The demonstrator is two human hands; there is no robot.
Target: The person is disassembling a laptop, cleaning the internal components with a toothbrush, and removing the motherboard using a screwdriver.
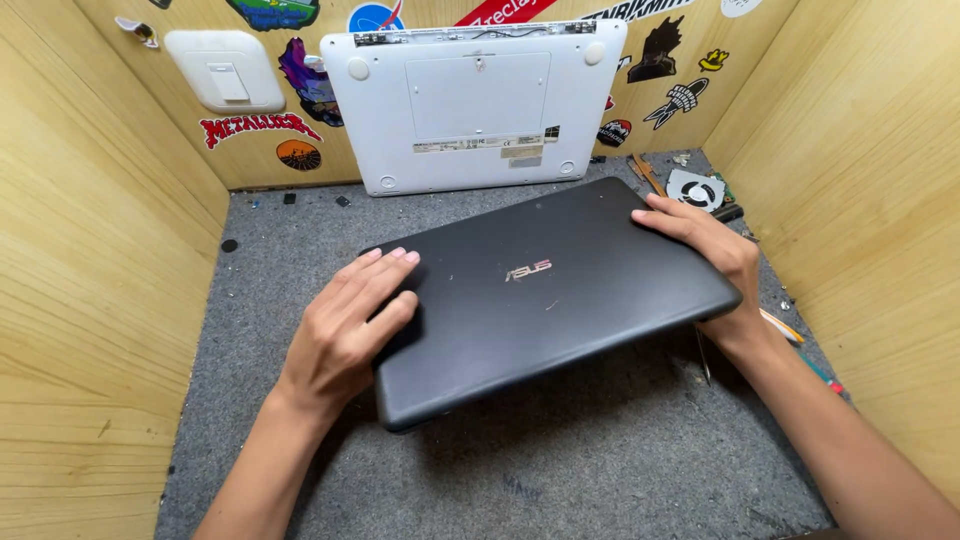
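A closed dark laptop [545, 290] sits in the middle of the grey felt counter [300, 300], turned at an angle so its near left corner points toward the front edge. That near side looks raised slightly off the felt, with shadow beneath it. The left hand [345, 325] lies flat on the lid at its left end, fingers [390, 262] spread open and extended toward the back, thumb along the lid's surface. The right hand [705, 250] grips the laptop's right edge, fingers curled over the top of the far right corner, palm against the side. A white laptop base [470, 105] leans upright against the back wall. A fan [695, 190] lies in the counter's back right corner, just behind the right hand.
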